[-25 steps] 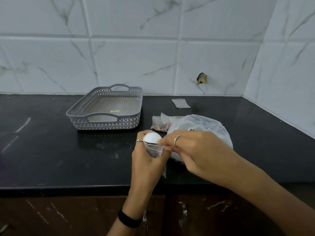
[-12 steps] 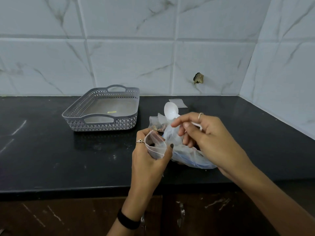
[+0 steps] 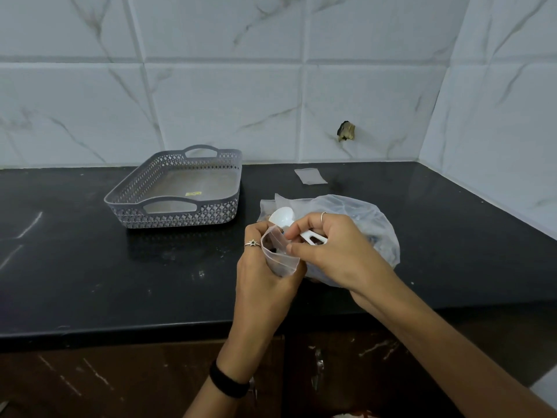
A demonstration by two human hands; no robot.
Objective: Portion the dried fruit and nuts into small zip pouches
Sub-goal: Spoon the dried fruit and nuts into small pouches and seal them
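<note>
A black polished stone counter (image 3: 90, 267) ran below a wall of white marble-veined tiles (image 3: 226, 101), one tile chipped by a small dark hole (image 3: 345, 131). Toward the back left of the counter sat a grey perforated plastic tray with two loop handles (image 3: 180, 191), a small yellow sticker on its floor. Right of centre lay a large crumpled clear plastic bag (image 3: 370, 227), its contents only dimly visible as dark shapes through the film. Behind it, near the wall, a small flat clear zip pouch (image 3: 310, 176) lay by itself.

In front of the big bag, the left hand (image 3: 262, 282), with a star ring and a black wristband, was wrapped around a small clear zip pouch with its mouth held open (image 3: 278, 251). The right hand (image 3: 337, 254) gripped a white plastic spoon (image 3: 283, 217) by its handle, bowl pointing up and left just above the pouch mouth, while its fingertips pinched the pouch's rim. Whether the pouch held anything could not be told.
</note>
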